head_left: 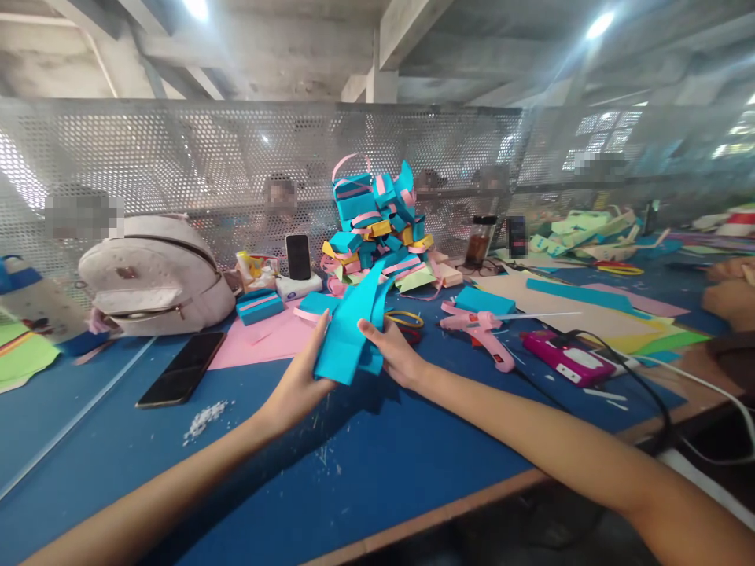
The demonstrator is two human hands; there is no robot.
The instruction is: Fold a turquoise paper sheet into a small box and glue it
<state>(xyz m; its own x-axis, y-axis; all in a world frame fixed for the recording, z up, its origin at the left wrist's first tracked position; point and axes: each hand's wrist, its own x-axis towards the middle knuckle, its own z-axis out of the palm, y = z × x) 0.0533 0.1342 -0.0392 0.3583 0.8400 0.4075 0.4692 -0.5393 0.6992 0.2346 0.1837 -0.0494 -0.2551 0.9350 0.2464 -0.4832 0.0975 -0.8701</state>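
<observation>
"Pose?"

"Left hand (302, 363), thumb forward, grips the left edge of the folded blue paper (344, 342); right hand (401, 354) pinches its right side, thumb uppermost."

"Location of the paper?"

"Between both hands, raised above the surface (330, 503). Glue gun (484, 327) rests beyond the right hand, rightward."

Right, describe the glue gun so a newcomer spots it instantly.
On the blue table, look right of the right hand. The pink glue gun lies there, left of the magenta device. Unlike that boxy neighbour, it's pistol-shaped, with a long whitish stick.
</observation>
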